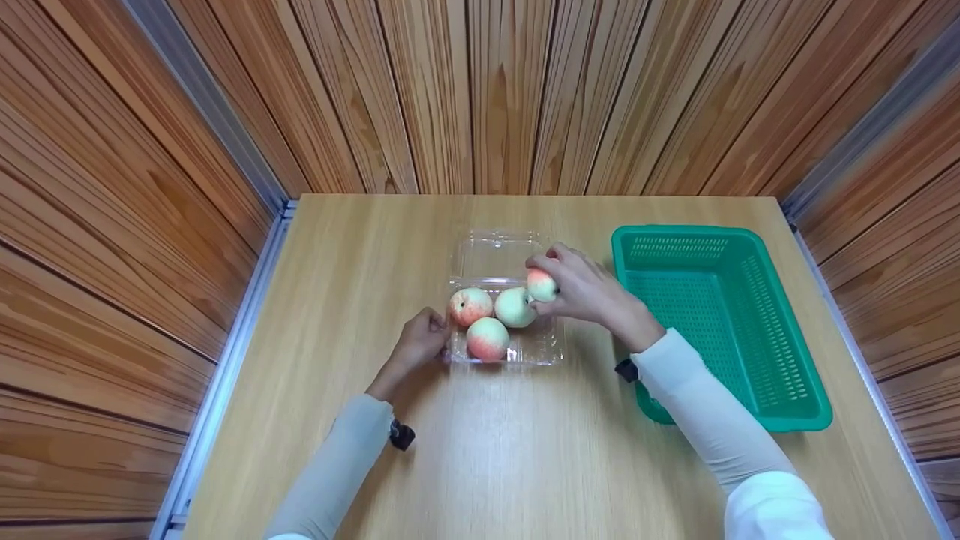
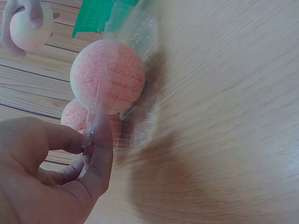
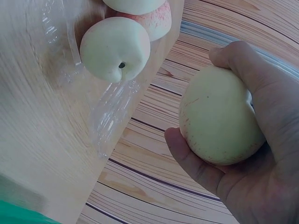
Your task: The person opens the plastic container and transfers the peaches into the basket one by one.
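A clear plastic clamshell box (image 1: 536,349) lies with its lid folded back on the table. Three pale peaches with a red blush sit in it: one at the back left (image 1: 471,307), one at the back right (image 1: 513,308) and one in front (image 1: 487,340). My left hand (image 1: 420,337) pinches the box's left rim between thumb and fingers, plain in the left wrist view. Above the right part of the box, my right hand (image 1: 581,289) grips another peach (image 3: 219,116), fingers and thumb around its sides.
A green plastic basket (image 1: 814,375) with slatted walls stands on the right of the wooden table (image 1: 345,255), beside my right forearm. Wood-plank walls (image 1: 502,97) with metal frame edges enclose the table at the back and sides.
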### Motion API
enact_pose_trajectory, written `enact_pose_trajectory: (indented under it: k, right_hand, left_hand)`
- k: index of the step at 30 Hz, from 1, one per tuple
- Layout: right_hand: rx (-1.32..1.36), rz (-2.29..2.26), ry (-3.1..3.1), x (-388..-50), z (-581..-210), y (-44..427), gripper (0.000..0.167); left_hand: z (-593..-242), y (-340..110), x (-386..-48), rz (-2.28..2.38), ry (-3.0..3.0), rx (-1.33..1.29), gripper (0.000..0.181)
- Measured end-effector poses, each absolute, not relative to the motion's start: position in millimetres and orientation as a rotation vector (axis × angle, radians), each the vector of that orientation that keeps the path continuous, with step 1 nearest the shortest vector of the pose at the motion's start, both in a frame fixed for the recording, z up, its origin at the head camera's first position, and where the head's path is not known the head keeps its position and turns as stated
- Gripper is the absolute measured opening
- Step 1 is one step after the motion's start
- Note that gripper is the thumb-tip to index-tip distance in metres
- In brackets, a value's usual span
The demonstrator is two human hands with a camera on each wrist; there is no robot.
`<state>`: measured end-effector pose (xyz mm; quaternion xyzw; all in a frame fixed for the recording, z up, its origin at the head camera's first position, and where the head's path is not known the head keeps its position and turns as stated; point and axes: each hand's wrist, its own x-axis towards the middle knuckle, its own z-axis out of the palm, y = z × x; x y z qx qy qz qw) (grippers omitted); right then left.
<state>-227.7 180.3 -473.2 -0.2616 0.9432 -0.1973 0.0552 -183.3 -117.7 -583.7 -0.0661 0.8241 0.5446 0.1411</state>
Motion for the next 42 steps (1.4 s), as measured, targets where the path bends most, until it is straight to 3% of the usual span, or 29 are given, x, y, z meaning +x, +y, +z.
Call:
enact_pose_trajectory:
  k: [13,20,42]
  right_hand:
    - [-0.869,-0.574,2.921,-234.3,-466.4,188.6,0.059]
    - [-0.805,-0.583,2.918,-236.3,-460.3,193.2,0.066]
    - [-0.734,-0.562,3.023,-242.8,-450.2,217.1,0.059]
  left_hand:
    - [-583.8,-118.1,-183.5,1.513,2.441,-0.172,0.013]
    - [-583.1,-117.6,-184.0,1.509,2.4,-0.218,0.014]
    - [-582.4,-117.2,-182.6,1.543,2.432,-0.17,0.014]
